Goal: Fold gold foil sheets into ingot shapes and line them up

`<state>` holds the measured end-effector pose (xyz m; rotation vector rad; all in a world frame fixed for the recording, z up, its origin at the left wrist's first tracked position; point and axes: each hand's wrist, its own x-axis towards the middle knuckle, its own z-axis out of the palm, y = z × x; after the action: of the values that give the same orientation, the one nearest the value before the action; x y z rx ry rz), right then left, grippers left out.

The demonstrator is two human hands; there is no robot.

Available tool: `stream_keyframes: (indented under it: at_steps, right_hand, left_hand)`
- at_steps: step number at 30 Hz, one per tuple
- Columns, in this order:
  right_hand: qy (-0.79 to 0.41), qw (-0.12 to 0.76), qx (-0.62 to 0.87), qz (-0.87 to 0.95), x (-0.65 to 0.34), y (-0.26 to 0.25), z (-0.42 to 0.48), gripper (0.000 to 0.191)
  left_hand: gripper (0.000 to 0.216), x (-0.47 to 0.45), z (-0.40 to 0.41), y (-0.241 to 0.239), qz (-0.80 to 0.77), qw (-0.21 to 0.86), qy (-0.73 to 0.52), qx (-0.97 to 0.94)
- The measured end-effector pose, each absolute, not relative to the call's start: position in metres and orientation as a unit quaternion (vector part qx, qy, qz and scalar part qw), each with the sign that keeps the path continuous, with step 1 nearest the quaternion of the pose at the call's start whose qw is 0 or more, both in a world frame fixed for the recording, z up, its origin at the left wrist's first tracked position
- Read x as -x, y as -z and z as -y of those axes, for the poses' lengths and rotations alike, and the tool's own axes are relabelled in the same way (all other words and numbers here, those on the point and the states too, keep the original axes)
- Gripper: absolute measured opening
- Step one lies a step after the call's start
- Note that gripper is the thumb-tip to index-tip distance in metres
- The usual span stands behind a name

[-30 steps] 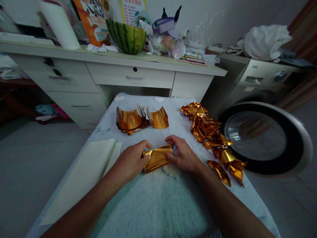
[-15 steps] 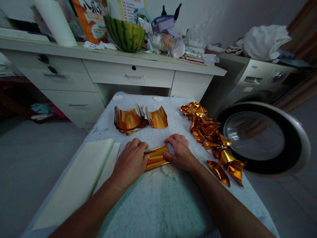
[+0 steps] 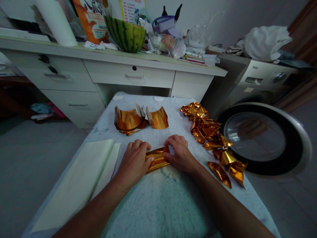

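Gold paper (image 3: 158, 160) laid crosswise between left hand (image 3: 135, 159) and right hand (image 3: 179, 152)

In the head view, the gold paper is on the pale tablecloth (image 3: 158, 205), near the middle of the table and straight in front of the person. It lies directly between the two hands, with its long axis running from side to side at a slight slant, the right end a little farther from the person than the left. Neither hand is nearer, as both touch it, one at each end.

The left hand is curled over the left end, its thumb on the upper face and its fingers bent towards the far edge. The right hand mirrors it at the other end. Each seems to pinch the paper between thumb and fingers; how hard they press, and what the fingertips do underneath, I cannot tell.

The gold paper looks like a narrow, shiny strip, with lengthwise creases, a raised near edge and darker bands across the sheen. Both ends are partly covered by the hands.

Beyond the hands stand two piles of curved gold sheets, a left pile (image 3: 127, 119) and a right pile (image 3: 159, 119). Past the right hand, crumpled and folded gold pieces (image 3: 206, 129) trail along the table's right side. White paper (image 3: 74, 188) lies beside the left forearm.
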<state>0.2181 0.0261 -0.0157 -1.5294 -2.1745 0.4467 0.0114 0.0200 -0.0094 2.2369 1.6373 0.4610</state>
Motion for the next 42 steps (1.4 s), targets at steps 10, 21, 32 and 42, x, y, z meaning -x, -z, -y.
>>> stream_keyframes:
  at_steps: [10, 21, 32, 42]
  right_hand:
    - [-0.285, 0.309, 0.526, 0.740, -0.217, 0.013, -0.026, 0.021]
    - [-0.542, 0.426, 0.438, 0.578, -0.217, 0.010, -0.027, 0.024]
    - [-0.559, 0.468, 0.430, 0.532, -0.214, 0.010, -0.027, 0.031]
    - [-0.538, 0.471, 0.447, 0.538, -0.213, 0.007, -0.025, 0.026]
  left_hand:
    - [0.002, -0.015, -0.019, 0.002, -0.562, 0.222, -0.197, -0.772]
    - [0.016, -0.017, -0.014, -0.003, -0.530, 0.406, -0.427, -0.609]
    - [0.018, -0.019, -0.016, 0.000, -0.526, 0.494, -0.461, -0.516]
    - [0.016, -0.018, -0.016, 0.002, -0.525, 0.498, -0.469, -0.506]
